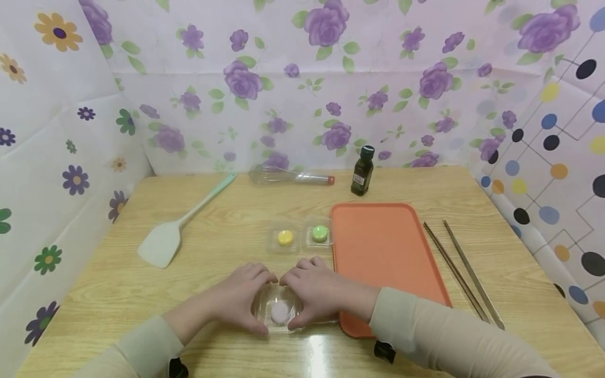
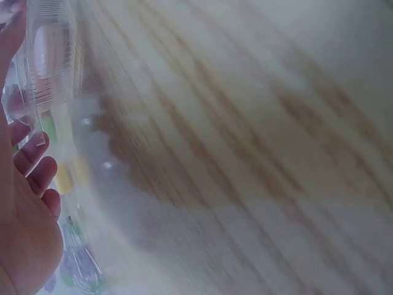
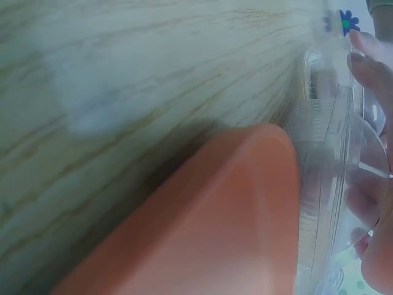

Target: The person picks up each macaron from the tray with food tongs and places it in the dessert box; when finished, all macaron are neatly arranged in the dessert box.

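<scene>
A small clear plastic box (image 1: pixel 264 310) with a pale pink macaron (image 1: pixel 280 313) inside stands on the table near me. My left hand (image 1: pixel 238 298) grips its left side, thumb at the front and fingers at the back. On the opposite side my right hand (image 1: pixel 315 290) holds it the same way, the fingertips of both hands nearly meeting. In the right wrist view, more clear plastic (image 3: pixel 325 184) lies under the right hand beside the tray; I cannot tell whether it is a lid or another box. Behind the hands, two clear boxes hold a yellow macaron (image 1: pixel 285 238) and a green macaron (image 1: pixel 320 233).
An orange tray (image 1: pixel 378 247) lies right of the boxes, under the right forearm. Metal chopsticks (image 1: pixel 460 270) are farther right. A white spatula (image 1: pixel 163 244) lies left. Along the back are a whisk (image 1: pixel 293 176) and a dark bottle (image 1: pixel 362 172).
</scene>
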A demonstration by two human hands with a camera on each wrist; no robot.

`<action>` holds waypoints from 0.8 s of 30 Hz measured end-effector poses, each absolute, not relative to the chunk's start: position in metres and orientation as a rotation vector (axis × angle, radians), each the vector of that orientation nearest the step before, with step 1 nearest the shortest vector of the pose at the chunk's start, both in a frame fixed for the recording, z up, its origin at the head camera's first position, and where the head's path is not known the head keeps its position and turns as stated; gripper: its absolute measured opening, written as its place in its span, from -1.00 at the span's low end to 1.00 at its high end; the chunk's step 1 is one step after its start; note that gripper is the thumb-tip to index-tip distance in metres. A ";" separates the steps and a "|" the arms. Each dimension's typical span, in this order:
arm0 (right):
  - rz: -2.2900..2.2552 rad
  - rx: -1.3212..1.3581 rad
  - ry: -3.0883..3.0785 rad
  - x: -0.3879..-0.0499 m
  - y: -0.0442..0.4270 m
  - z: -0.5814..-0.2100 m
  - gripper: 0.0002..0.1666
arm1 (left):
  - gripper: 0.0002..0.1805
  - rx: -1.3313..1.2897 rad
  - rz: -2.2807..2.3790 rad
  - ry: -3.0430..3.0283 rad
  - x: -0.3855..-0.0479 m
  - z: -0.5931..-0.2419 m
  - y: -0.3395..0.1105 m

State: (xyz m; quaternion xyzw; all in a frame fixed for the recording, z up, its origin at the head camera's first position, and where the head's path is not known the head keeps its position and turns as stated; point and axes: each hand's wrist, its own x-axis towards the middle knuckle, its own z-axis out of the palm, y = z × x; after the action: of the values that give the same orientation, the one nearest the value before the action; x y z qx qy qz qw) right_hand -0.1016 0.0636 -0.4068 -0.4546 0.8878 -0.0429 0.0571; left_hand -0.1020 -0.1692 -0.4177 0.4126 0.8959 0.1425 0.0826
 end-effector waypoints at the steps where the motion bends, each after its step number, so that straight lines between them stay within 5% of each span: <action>1: -0.123 -1.379 2.694 -0.101 0.063 -0.407 -0.05 | 0.07 1.235 0.421 2.675 -0.102 -0.418 -0.170; 24: -0.019 -1.437 2.672 -0.102 0.063 -0.406 0.05 | -0.03 1.254 0.342 2.706 -0.100 -0.420 -0.170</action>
State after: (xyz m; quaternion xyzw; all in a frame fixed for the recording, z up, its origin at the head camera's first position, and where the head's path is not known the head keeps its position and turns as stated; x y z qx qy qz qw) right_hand -0.1024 0.0635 -0.4064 -0.4731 0.8793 -0.0064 0.0538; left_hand -0.0996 -0.1701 -0.4205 0.4167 0.8992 0.1136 0.0697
